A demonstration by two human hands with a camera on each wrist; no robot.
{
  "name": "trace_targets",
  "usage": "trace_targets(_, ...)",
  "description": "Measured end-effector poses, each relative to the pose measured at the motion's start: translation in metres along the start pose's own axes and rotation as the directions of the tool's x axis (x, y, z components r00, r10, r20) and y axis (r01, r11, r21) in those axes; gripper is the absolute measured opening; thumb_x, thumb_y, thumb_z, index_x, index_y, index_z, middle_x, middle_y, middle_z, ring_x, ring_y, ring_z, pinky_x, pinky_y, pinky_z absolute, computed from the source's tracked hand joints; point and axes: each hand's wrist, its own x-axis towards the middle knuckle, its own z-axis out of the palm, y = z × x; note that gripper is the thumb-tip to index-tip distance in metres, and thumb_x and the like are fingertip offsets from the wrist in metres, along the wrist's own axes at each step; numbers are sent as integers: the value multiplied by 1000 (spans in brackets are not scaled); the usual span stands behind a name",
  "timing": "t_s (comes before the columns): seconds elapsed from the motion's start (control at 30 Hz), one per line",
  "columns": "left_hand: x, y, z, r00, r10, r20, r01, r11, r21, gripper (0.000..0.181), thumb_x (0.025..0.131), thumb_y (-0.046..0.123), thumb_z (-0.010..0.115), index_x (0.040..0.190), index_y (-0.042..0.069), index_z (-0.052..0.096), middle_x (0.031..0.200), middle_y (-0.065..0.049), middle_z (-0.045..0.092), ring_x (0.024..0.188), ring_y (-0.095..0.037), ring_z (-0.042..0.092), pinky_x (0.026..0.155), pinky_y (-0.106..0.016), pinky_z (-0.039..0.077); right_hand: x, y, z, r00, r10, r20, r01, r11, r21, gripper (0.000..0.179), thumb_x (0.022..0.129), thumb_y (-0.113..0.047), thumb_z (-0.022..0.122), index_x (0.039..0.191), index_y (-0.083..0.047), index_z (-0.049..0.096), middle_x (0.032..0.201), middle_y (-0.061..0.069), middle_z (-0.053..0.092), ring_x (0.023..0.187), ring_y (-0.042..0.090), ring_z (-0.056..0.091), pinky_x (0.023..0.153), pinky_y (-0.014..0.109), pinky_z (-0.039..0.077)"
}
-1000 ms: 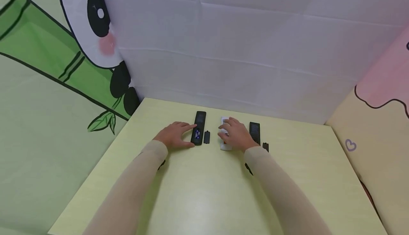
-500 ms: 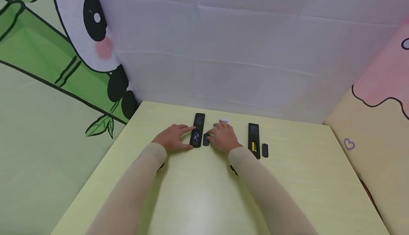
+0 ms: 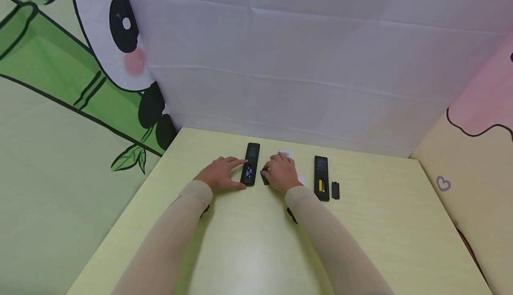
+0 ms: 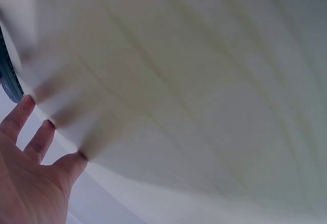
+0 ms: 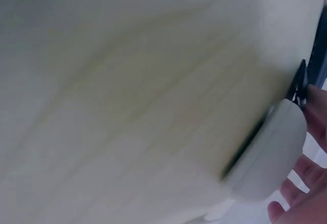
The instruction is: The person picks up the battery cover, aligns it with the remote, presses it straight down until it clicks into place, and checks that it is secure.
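Observation:
My left hand (image 3: 219,173) spreads its fingers along the left side of a black remote control (image 3: 252,154), index fingertip and thumb right at its edge. Blue batteries (image 3: 249,172) show in its uncovered compartment. Just right of it, my right hand (image 3: 282,172) pinches a small black battery cover (image 3: 264,178), which is tilted off the table. In the right wrist view the cover (image 5: 299,87) sits at the fingertips, beside a white remote control (image 5: 269,155). That white remote is mostly hidden under the right hand in the head view. The left wrist view shows fingertips (image 4: 82,156) on the tabletop.
Farther right lies another black remote control (image 3: 321,168) with a yellow battery (image 3: 320,185) showing. Its loose battery cover (image 3: 335,190) lies alongside. A pale table (image 3: 248,241) meets a white cloth backdrop (image 3: 320,76) behind and printed panels at both sides.
My right hand has moved left from over the white remote to the battery cover and picked it up at an angle. The left hand stays beside the black remote.

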Motion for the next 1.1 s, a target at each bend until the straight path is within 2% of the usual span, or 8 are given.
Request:
trace_targets(0.17,-2,2,0,1000,-1,4,1,1000,-11,101,95,80,83,182,42,46,185,-11,53,168,-49,52,136,-75,47,2,2,1,995,94,-22,-92,993,70,21,116,-36,78,111,-22,93,170,10,69,179,44,38,141,72,36)
trace_targets(0.3,-3,4,-1,1000,-3,6,3,1000,-10,102,96,80,83,183,40,46,186,-12,52,169,-50,51,138,-76,45,2,4,-3,992,127,-23,-122,983,137,22,115,-34,78,106,-21,94,172,10,67,181,46,32,140,75,32)
trace_targets(0.63,-4,8,-3,1000,-8,-2,8,1000,-2,102,97,78,83,183,39,45,186,-14,51,169,-52,50,140,-78,40,0,6,-10,998,68,12,-69,979,190,15,111,-31,84,105,-23,96,167,10,70,181,45,31,139,76,27)
trace_targets(0.8,-5,7,-3,1000,-1,-10,1,1000,-14,104,96,79,84,183,37,46,186,-15,52,169,-54,50,140,-80,39,-1,6,-10,997,73,23,-76,976,203,16,112,-29,84,103,-22,95,168,9,70,182,44,29,139,76,26)
trace_targets(0.93,-2,4,1,1000,-6,-12,6,1000,4,105,94,83,83,183,40,45,186,-14,52,169,-52,51,139,-79,41,0,5,-10,997,76,26,-80,973,215,17,113,-29,83,102,-21,94,170,8,69,183,44,28,139,76,25)
trace_targets(1.1,0,4,2,1000,-15,-7,15,1000,-7,106,94,83,84,182,41,46,186,-13,52,169,-51,51,138,-78,43,3,4,-9,995,104,-3,-99,958,269,19,114,-28,82,102,-18,94,170,10,69,183,44,28,139,78,26)
